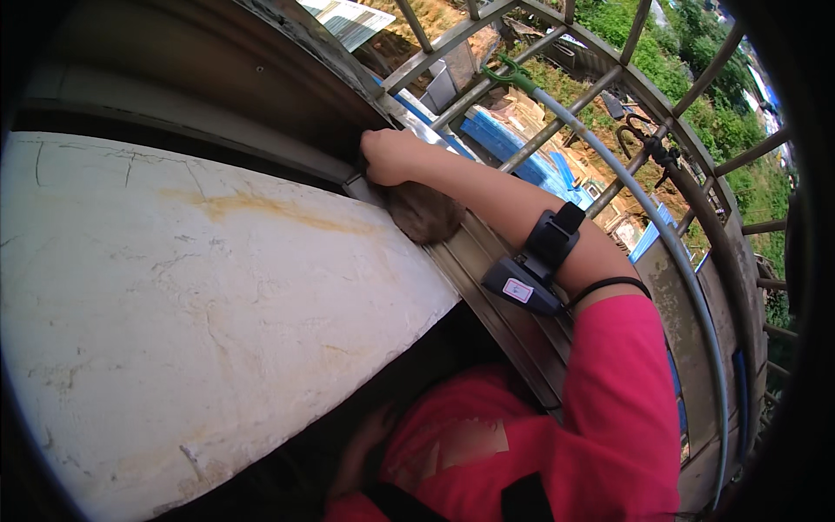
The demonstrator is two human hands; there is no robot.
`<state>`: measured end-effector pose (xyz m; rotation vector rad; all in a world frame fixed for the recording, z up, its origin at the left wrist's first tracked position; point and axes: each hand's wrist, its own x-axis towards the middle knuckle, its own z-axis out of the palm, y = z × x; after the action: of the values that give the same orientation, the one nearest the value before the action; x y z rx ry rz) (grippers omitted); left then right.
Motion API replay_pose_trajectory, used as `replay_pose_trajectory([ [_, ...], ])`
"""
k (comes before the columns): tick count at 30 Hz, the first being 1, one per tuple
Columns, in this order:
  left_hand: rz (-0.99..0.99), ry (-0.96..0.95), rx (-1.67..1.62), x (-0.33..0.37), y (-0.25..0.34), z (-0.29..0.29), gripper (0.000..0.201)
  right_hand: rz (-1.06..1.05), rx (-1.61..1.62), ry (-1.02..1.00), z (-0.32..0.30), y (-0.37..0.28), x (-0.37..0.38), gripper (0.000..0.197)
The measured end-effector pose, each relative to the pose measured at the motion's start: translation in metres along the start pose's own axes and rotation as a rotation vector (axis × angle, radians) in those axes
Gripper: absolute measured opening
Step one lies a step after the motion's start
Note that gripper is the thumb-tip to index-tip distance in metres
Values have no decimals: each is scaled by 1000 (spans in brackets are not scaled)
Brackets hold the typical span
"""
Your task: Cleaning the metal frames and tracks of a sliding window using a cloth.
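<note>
My right arm, in a pink sleeve, reaches across to the corner where the white ledge [226, 296] meets the metal window frame [513, 304]. There my right hand [390, 157] is closed in a fist round a bunched brown cloth [424, 214]. The cloth hangs below the fist, against the frame track and the ledge's edge. A black device [526, 270] is strapped to the right forearm. Low in the shadow under the ledge, beside my body, is my left hand [376, 428]. Its fingers are too dark to make out.
Metal security bars [613, 170] curve round the right side, with greenery and debris beyond them. A grey-blue pole [644, 196] with a green hooked end leans along the bars. Black hooks [657, 148] hang near it. A dark window panel [217, 65] runs along the top left.
</note>
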<state>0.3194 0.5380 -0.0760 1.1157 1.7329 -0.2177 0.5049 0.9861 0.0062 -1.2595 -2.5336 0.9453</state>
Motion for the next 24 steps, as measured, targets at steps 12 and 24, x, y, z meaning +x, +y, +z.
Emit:
replay_pose_trajectory([
  [12,13,-40,-34,-1,-5,6,42,286,593,-134,-15,-2,0,46],
  [24,-66,10,103,1,15,-5,42,318,1277,181,55,2,31,24],
])
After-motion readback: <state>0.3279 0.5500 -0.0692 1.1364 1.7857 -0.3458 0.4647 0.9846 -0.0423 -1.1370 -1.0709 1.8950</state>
